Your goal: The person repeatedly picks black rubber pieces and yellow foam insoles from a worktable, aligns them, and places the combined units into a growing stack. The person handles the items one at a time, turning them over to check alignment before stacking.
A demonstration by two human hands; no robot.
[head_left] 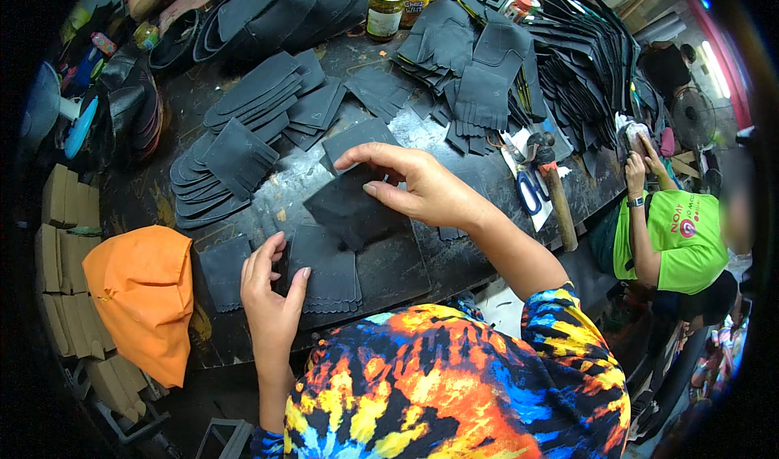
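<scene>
Two bare hands at work over a dark bench (146, 187). The right hand (418, 185) reaches in from the near right, its forearm slanting across the bench edge, wrist level and knuckles up. Its thumb lies over the upper part of a thin black piece (345, 209), clamped between thumb and curled fingers; the forefinger extends separately toward the left. The piece is tilted above the middle of the bench. The left hand (272, 287) stands upright at the near left, fingers bent and thumb spread apart from them, beside a small stack (329, 276) of wavy-edged black pieces; whether the thumb touches that stack cannot be told.

Surroundings: rounded black pieces (256, 94) lie overlapped at the far left, and a tall pile of black sheets (576, 66) occupies the far right. Scissors (531, 191) and a hammer (558, 203) lie to the right, just beyond the right forearm. An orange cloth (142, 297) covers the near left corner, close to the left hand. Jars (385, 13) stand at the far side. At the right, another person in a green shirt (690, 236) sits near the bench.
</scene>
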